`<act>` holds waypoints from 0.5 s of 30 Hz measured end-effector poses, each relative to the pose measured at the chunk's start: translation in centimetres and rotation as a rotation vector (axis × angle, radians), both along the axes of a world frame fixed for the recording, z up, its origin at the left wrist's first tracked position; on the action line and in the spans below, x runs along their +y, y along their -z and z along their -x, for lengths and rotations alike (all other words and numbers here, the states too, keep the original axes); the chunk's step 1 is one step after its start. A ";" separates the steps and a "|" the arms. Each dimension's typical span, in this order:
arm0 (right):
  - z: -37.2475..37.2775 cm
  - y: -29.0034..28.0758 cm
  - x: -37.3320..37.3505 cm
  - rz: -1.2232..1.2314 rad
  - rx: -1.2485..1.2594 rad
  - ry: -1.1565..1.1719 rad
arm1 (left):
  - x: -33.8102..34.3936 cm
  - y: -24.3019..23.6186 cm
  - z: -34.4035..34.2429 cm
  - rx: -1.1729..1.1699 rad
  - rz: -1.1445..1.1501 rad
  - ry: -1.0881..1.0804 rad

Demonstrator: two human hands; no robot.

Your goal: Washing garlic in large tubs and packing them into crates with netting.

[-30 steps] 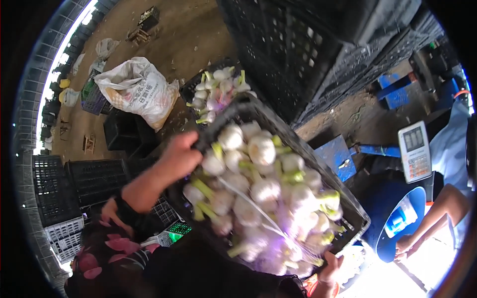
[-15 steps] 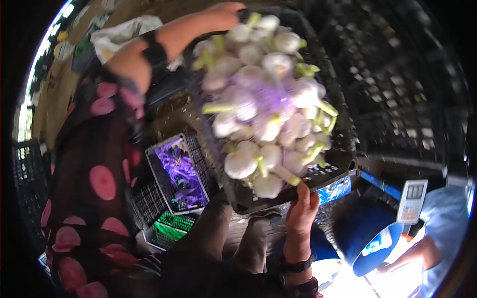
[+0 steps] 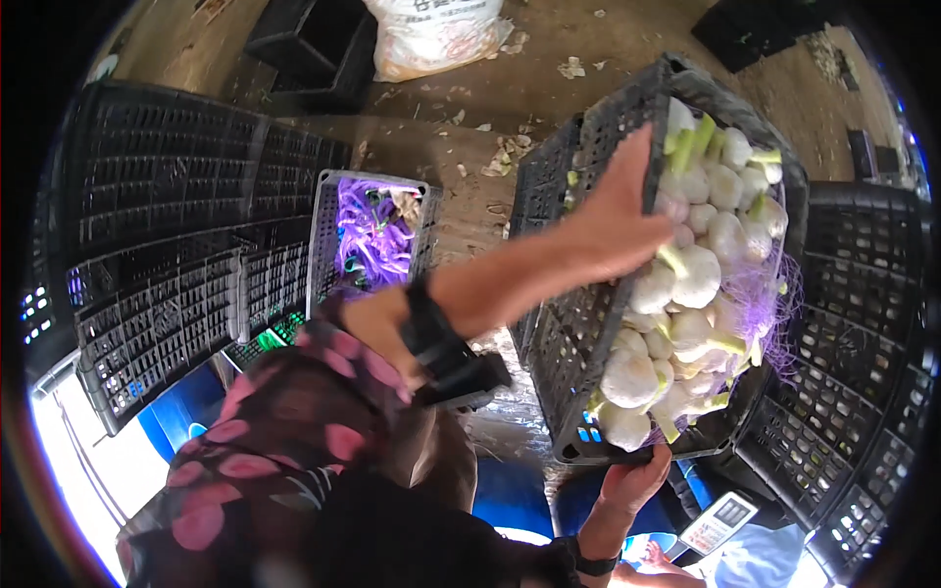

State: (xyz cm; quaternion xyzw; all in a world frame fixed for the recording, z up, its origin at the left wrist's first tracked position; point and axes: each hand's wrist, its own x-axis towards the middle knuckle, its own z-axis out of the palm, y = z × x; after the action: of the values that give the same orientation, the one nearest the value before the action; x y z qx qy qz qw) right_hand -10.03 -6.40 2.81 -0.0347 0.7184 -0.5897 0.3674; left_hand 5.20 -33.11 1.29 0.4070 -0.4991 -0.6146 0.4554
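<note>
A black plastic crate [image 3: 590,338] full of white garlic bulbs [image 3: 694,277] with short green stems is at the right, with purple netting [image 3: 774,314] over part of its load. My left hand [image 3: 642,211], slightly blurred, reaches across to the crate's left side. It straddles the rim, part of it outside the wall and part over the garlic. At the near end, my right hand [image 3: 635,482] is closed on the crate's lower edge, its fingertips partly hidden underneath.
Another black crate [image 3: 545,181] sits close behind the held one. Tall black crates stand at left [image 3: 186,157] and right [image 3: 858,294]. A small crate [image 3: 423,201] holds purple netting. A white sack [image 3: 441,39] rests at the back. A scale display [image 3: 720,521] and another person's hand [image 3: 655,557] are low right.
The view has swung right. The garlic crate now appears farther right, beside other crates. My left hand has shifted from its far end to its left side; my right hand stays at the near end.
</note>
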 end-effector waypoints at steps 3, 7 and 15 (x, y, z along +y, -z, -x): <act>0.5 0.8 0.0 -0.001 -0.051 0.032 | 1.7 0.8 1.9 0.138 -0.074 -0.191; 1.0 -0.2 -0.1 0.054 -0.144 0.026 | 2.8 1.0 4.3 -0.075 0.069 -0.413; -2.8 -0.8 0.1 -0.073 -0.022 0.088 | 2.6 1.0 0.5 0.367 0.025 -0.181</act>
State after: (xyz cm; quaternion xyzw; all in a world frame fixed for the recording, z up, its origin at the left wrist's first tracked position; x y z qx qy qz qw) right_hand -7.19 -6.30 3.58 0.0168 0.7360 -0.5791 0.3502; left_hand 4.68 -30.55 0.28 0.3255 -0.3767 -0.6290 0.5971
